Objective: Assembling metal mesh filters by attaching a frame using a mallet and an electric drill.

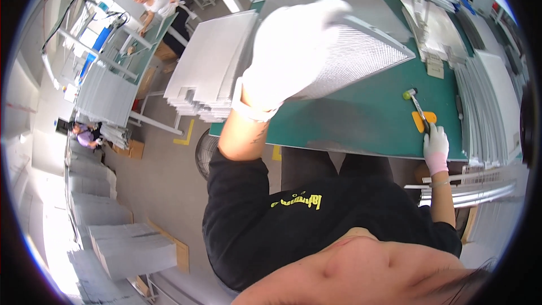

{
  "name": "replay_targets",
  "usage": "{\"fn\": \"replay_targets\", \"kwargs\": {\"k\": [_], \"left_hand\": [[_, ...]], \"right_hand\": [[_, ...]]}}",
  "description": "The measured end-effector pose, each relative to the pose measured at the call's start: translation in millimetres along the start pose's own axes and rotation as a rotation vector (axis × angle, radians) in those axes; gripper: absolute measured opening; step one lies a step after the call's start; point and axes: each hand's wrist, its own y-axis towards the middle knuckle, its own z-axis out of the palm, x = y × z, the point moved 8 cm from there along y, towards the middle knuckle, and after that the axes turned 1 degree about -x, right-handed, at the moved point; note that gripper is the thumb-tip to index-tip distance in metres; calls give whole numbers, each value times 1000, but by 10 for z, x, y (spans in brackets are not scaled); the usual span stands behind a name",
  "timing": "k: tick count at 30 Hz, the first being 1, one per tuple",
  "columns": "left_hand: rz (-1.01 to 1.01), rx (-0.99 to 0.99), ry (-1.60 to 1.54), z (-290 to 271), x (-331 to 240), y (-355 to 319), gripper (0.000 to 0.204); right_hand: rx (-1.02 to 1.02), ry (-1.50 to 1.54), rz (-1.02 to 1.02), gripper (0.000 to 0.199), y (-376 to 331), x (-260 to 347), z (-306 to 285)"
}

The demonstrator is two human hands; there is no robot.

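Wears a black shirt [339,214] with yellow lettering [307,200] across the chest, upside down in this view. Bears small dark marks [261,134] on the left forearm [237,141], too blurred to make out. With the left hand [296,51], white-gloved and smeared by motion, holds a silver mesh panel [361,56] tilted over the green surface [361,127], clamping the fingers on its framed upper edge as far as the blur shows. With the right hand [436,144], in a white glove with a pink cuff, closes the fingers around the handle of a small mallet [416,104], across an orange piece [431,117] near the surface's right end.

Stands at the near edge, between a stack of pale panels [212,42] on the left and a row of upright pale panels [480,113] on the right. Looks down also on a grey floor [169,186], yellow floor markings [186,133] and a round wire guard [205,155]. Shares the room with a person in a white top [161,3], leaning over another green surface [141,59], a person in a purple top [84,136] and stacked pale sheets [132,251] at lower left.
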Motion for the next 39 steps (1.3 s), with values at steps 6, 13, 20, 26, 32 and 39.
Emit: {"fn": "replay_targets", "kwargs": {"k": [6, 13, 20, 26, 32, 39], "left_hand": [[382, 396, 23, 1185, -676, 175, 27], [567, 387, -79, 1531, -814, 109, 29], [508, 608, -58, 1976, -605, -186, 28], [256, 473, 29, 1994, -431, -189, 16], [242, 414, 14, 1938, -422, -199, 14], [249, 417, 45, 1923, -449, -224, 13]], "right_hand": [[-337, 411, -302, 31, 5, 117, -102], [230, 1676, 73, 29, -66, 524, -378], [35, 1875, -2, 33, -129, 900, -457], [-324, 2083, 1, 32, -216, 1244, -494], [-108, 1858, -9, 26, -146, 1482, -484], [-29, 1971, 12, 25, -161, 1481, -448]]}}
